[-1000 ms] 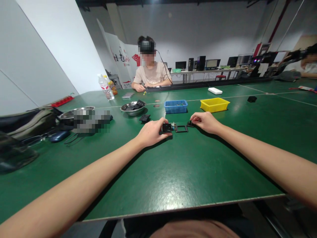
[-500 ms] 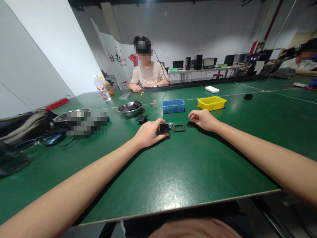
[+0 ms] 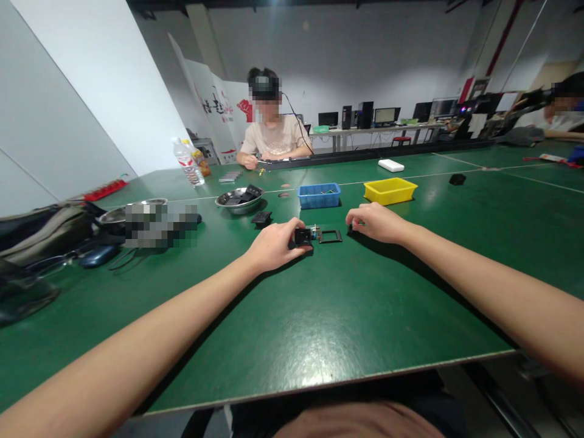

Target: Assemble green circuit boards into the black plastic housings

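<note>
Left hand (image 3: 274, 244): grip closed on the black module (image 3: 302, 236), thumb and fingers pinching it against the counter (image 3: 319, 328). It sits mid-counter, at 12 o'clock from me. A small blue and metal stub sticks out of its 3 o'clock side.

Square frame (image 3: 330, 235): flat on the counter at 3 o'clock of the module, just beside the stub. Neither hand is on it. Can't tell whether it touches the stub.

Right hand (image 3: 378, 222): at 3 o'clock of the frame, fingers curled down. A small dark piece (image 3: 351, 229) barely shows under the fingertips. Can't tell whether the grip has it or only covers it.

Progress, my read: module, frame and dark piece look like three separate parts. Nothing looks joined, so any fitting is not yet done.

Containers, positions taken from the module:
- Steel bowl (image 3: 241, 201), 10 o'clock: several black parts inside. One loose black part (image 3: 261, 218) lies on the counter between the bowl and the left hand.
- Blue bin (image 3: 319, 198), 12 o'clock: a few small bits on its floor, too small to identify.
- Yellow bin (image 3: 390, 191), 1 o'clock: the near wall hides the inside.
- Second bowl (image 3: 119, 214), 9 o'clock, well apart: partly blurred, contents not visible.

Another person (image 3: 272, 139) sits across at 12 o'clock, hands on the counter there.
</note>
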Demonstrator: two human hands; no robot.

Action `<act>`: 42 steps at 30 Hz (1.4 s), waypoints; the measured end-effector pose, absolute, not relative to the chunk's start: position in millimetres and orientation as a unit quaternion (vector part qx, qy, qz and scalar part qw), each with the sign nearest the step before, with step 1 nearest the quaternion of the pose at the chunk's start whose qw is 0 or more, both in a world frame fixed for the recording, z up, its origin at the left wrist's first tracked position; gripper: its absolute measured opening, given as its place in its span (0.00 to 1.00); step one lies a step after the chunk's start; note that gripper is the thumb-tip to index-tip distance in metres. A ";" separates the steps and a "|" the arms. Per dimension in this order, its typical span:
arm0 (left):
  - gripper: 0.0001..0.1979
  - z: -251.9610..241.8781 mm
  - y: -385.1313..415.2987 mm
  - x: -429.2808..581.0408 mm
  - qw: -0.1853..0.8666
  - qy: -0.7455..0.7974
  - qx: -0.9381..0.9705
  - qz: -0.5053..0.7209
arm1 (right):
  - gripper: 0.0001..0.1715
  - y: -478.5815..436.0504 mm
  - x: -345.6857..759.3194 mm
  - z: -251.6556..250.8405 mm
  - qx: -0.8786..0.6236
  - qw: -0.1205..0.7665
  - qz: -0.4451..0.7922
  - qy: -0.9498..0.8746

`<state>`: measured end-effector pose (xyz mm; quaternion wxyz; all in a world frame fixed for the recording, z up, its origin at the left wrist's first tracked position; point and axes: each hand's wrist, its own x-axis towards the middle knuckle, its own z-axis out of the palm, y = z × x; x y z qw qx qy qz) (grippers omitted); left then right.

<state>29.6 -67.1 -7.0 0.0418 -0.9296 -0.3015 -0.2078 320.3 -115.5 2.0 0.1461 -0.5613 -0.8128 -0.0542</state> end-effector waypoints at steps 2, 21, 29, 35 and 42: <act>0.20 -6.8 -67.3 29.8 0.041 -0.304 -0.930 -0.205 | 0.12 -117.3 317.8 2.8 -0.562 0.132 -0.059 -0.814; 0.21 -7.0 -66.5 30.0 0.051 -0.303 -0.929 -0.205 | 0.11 -119.4 312.2 0.8 -0.555 0.241 0.041 -0.795; 0.20 -7.3 -65.9 29.3 0.051 -0.289 -0.932 -0.213 | 0.09 -121.1 312.0 5.8 -0.570 0.252 0.078 -0.778; 0.20 -8.7 -65.2 28.7 0.074 -0.267 -0.927 -0.254 | 0.09 -118.1 316.2 1.3 -0.572 0.241 0.013 -0.784; 0.20 -10.0 -63.8 28.4 0.090 -0.260 -0.924 -0.266 | 0.07 -117.8 317.3 -0.7 -0.571 0.223 0.010 -0.790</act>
